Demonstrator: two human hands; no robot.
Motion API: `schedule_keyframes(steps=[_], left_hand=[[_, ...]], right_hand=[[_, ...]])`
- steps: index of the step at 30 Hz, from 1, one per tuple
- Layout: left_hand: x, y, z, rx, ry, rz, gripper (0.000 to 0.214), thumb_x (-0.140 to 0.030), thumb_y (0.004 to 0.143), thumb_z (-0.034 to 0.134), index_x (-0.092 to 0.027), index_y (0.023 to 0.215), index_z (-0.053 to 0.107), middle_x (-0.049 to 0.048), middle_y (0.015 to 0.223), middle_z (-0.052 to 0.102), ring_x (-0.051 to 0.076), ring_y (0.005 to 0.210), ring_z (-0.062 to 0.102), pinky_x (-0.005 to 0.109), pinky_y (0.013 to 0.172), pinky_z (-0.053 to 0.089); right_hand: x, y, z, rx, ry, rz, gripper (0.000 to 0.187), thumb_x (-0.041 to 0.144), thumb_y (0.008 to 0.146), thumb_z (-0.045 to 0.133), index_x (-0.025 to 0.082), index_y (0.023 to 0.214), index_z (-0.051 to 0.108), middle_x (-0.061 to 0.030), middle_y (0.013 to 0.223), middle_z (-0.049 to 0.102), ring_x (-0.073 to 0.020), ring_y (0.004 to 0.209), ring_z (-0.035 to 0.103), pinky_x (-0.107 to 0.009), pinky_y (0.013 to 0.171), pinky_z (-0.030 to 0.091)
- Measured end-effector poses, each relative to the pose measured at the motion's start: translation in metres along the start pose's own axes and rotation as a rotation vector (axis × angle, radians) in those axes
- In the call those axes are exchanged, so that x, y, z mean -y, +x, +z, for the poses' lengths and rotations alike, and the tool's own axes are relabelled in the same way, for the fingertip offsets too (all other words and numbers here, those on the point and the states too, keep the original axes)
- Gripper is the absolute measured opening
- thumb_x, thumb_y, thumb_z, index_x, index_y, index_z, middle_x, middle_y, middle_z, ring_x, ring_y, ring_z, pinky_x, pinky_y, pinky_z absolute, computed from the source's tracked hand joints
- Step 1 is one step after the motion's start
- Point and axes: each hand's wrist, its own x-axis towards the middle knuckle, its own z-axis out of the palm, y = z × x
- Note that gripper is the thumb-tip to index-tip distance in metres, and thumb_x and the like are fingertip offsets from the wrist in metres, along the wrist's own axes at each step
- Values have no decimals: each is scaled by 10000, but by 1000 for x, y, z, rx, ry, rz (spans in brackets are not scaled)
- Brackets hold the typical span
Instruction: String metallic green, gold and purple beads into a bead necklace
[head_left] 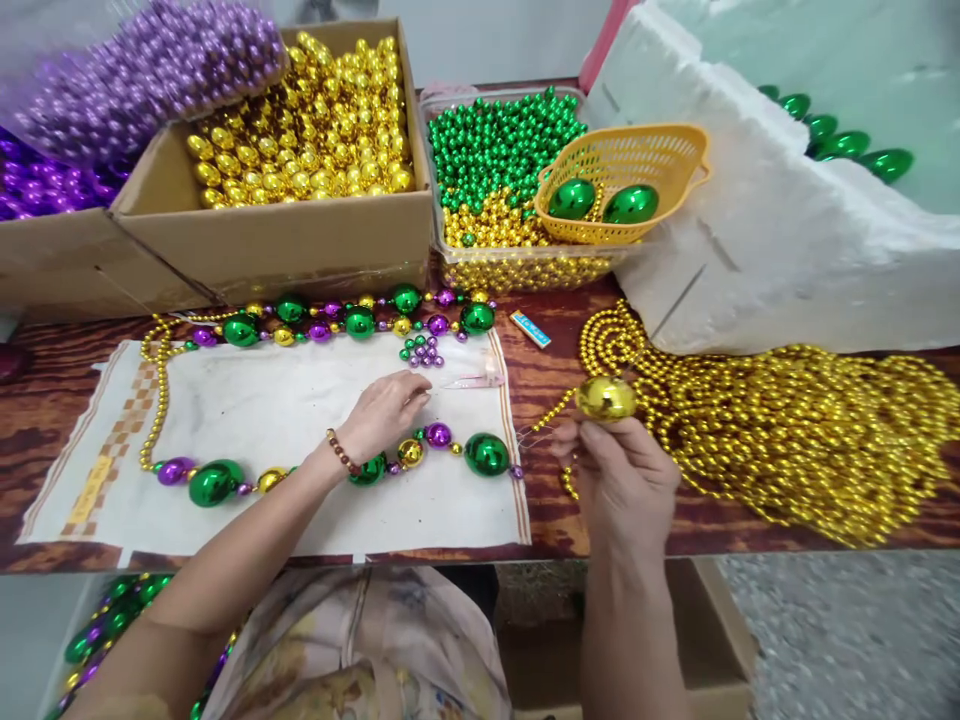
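Over the white cloth (247, 400), my left hand (382, 410) has its fingertips pinched together. Whatever they hold, if anything, is too small to make out. Just beyond them lie loose small purple and green beads (424, 350), with a pair of small scissors (472, 381) to the right. Below my left hand runs a strung bead necklace (217, 483), partly hidden by the forearm. To the right of the cloth, my right hand (622, 465) is closed around a large gold bead (606, 397). A thin thread and a short gold bead strand (555, 411) show beside its fingers.
Gold bead strands (795, 430) are heaped at right beside a white foam box (720, 230). Along the back stand a cardboard box (285, 245) of gold beads, a clear tub (525, 268) and a yellow basket (667, 150) with green beads. A small blue packet (530, 329) lies behind the cloth.
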Motion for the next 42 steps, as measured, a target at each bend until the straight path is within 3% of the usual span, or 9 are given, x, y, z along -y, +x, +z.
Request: schedule_keyframes(steps=[3,6,12,16,20,24,31,35,42], left_hand=[[10,6,-9,-72,103,10,127,-148,830,637,-238,836,727,59,858,637,243,854,583,345,942,416],[19,19,-20,-147,240,43,155,-132,847,588,-222,900,702,69,925,613,241,884,577,339,935,424],[28,42,-24,29,584,125,280,-90,879,482,-203,1064,658,99,1099,604,249,988,566,328,868,446],[33,48,-20,105,804,116,261,-113,920,431,-170,1063,642,122,1127,598,260,987,568,350,830,462],[40,48,-20,64,756,136,250,-82,911,430,-168,1011,643,116,1064,611,249,995,574,347,846,472],[36,44,-22,-67,394,119,144,-145,895,541,-178,986,648,93,1038,624,218,928,599,345,834,490],[-6,37,-16,-6,-1027,-302,204,-263,814,744,-142,971,698,54,868,693,160,803,691,282,745,537],[-20,37,-15,-7,-1232,-355,160,-185,827,738,-114,969,723,53,801,697,152,772,701,266,735,548],[-21,39,-14,-26,-1288,-372,106,-163,856,714,-115,950,722,62,866,717,160,779,707,280,720,560]], right_hand=[[-14,10,-1,-37,-1,25,129,258,707,801,178,736,703,1,657,720,-119,487,630,-219,452,497],[-2,33,7,-39,49,-80,112,237,710,801,185,754,713,20,679,714,-113,542,648,-235,529,550],[35,71,55,145,107,-251,88,251,744,801,229,784,725,38,748,726,-114,660,686,-262,656,595],[11,60,70,268,89,-111,77,280,745,787,241,779,729,34,719,725,-121,619,669,-259,616,584],[-26,37,53,260,-24,79,75,268,751,747,203,719,728,10,678,713,-112,566,637,-216,525,523],[-45,22,26,191,-158,141,87,271,741,750,187,728,734,9,628,685,-107,527,601,-200,482,467],[-41,12,14,339,-357,27,72,245,817,697,201,795,750,9,672,678,-126,548,620,-232,535,485],[-41,11,13,427,-385,-58,95,213,856,663,218,819,751,17,686,661,-120,558,611,-223,539,482],[-40,12,4,503,-432,-111,101,193,873,657,208,847,754,-8,729,682,-134,580,626,-229,519,478]])
